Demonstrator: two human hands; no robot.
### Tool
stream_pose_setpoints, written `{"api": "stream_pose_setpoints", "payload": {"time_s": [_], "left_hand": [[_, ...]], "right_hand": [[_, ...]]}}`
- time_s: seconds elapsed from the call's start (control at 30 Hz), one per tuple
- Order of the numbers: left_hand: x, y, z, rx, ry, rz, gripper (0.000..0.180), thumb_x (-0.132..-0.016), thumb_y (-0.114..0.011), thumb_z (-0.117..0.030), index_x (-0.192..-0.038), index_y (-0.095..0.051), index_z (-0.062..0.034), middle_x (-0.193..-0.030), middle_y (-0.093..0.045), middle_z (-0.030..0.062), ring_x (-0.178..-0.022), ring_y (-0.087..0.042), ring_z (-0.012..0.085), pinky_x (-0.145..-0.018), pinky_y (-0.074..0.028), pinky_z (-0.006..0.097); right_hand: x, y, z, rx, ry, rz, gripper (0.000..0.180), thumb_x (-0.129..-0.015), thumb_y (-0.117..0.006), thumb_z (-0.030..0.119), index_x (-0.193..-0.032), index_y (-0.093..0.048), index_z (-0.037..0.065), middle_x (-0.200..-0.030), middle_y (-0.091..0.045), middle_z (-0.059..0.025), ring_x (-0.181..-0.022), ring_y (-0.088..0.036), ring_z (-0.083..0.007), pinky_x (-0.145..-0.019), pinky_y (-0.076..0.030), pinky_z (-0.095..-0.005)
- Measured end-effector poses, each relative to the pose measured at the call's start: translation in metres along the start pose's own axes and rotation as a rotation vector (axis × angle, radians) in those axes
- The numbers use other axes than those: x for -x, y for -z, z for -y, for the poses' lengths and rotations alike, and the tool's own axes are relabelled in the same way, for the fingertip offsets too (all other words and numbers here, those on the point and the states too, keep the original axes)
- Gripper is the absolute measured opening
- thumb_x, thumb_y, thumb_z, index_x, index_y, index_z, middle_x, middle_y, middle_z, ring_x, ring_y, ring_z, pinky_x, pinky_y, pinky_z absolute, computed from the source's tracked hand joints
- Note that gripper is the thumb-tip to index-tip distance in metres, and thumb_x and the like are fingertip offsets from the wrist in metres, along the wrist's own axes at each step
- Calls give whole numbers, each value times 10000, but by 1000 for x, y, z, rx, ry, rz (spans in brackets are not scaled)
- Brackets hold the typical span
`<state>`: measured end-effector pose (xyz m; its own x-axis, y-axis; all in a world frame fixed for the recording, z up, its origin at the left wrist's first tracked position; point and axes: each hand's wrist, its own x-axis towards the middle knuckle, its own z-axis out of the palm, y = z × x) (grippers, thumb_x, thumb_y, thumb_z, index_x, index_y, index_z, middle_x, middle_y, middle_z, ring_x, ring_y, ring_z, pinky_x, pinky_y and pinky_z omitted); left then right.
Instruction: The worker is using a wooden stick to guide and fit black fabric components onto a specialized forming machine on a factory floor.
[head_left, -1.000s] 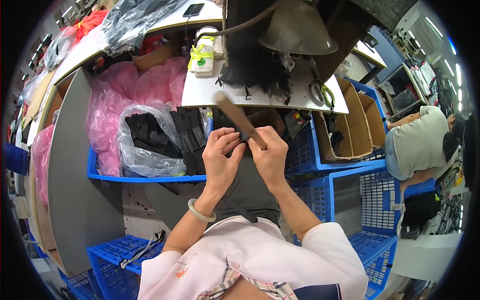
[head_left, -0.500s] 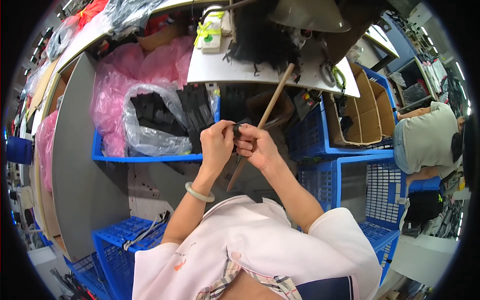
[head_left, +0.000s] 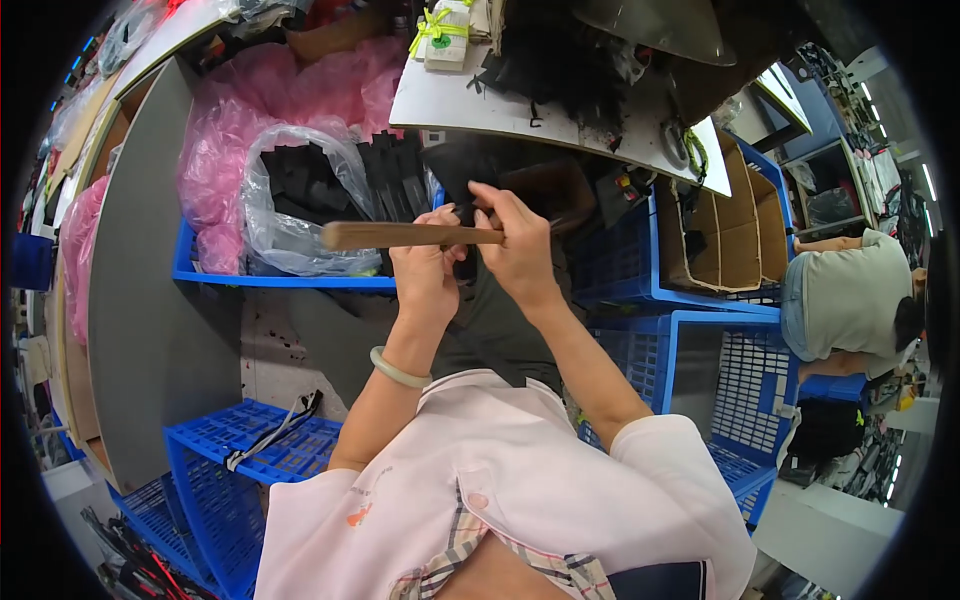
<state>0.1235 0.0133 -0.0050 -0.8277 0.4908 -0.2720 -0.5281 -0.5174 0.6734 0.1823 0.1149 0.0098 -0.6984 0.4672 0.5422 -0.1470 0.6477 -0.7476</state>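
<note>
The stick (head_left: 400, 236) has swung level, gripped by the right hand (head_left: 520, 248), part-screening the work; beneath it, the left hand (head_left: 422, 275) pinches a black piece (head_left: 465, 214)

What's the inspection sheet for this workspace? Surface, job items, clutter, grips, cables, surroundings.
Surface: white flat tabletop, black fluffy scraps heaped on it.
Job's things: brown wooden stick; small dark piece, details unclear.
Clutter: crumpled pink plastic sheeting; clear plastic bag holding flat black strips.
Grips: right grip holds the stick; left grip is at the dark piece, its hold unclear.
Cables: one thin grey cord or strap on a blue plastic crate, type unclear.
Surroundings: co-worker in grey top, far right.
</note>
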Motion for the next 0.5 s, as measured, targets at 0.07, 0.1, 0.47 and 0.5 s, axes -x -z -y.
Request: {"api": "stream_pose_setpoints", "payload": {"time_s": [0.07,0.1,0.47,0.5], "left_hand": [[1,-5,-4,42,60,-4,90,-864,-594,-67,-922,-601,2,-808,-603,34,-671,-550,107,-547,-429,223],[1,-8,-6,76,115,-8,74,-864,-593,-73,-903,-594,-10,-803,-585,27,-680,-529,110,-571,-426,233],[-31,28,-35,410,400,337,113,-909,-516,-131,-942,-576,-40,-864,-575,27,-767,-524,133,-628,-433,260],[-32,33,-35,467,368,418,162,-920,-506,-136,-1004,-578,-17,-895,-597,52,-785,-546,151,-648,-460,272]], "right_hand": [[-2,-5,0,63,15,-15,284,-788,-564,-49,-1066,-576,7,-883,-605,-183,-745,-615,-355,-633,-497,-366],[-5,-5,0,48,10,-23,315,-790,-552,-62,-1096,-544,15,-879,-597,-183,-746,-612,-360,-635,-495,-371],[-31,-18,26,-1158,-667,12,352,-752,-594,-113,-1085,-531,-19,-783,-589,-44,-579,-496,-52,-482,-375,-178],[-31,-20,23,-1405,-777,82,327,-744,-599,-113,-1055,-559,-23,-774,-582,-38,-563,-478,-45,-471,-357,-169]]}}
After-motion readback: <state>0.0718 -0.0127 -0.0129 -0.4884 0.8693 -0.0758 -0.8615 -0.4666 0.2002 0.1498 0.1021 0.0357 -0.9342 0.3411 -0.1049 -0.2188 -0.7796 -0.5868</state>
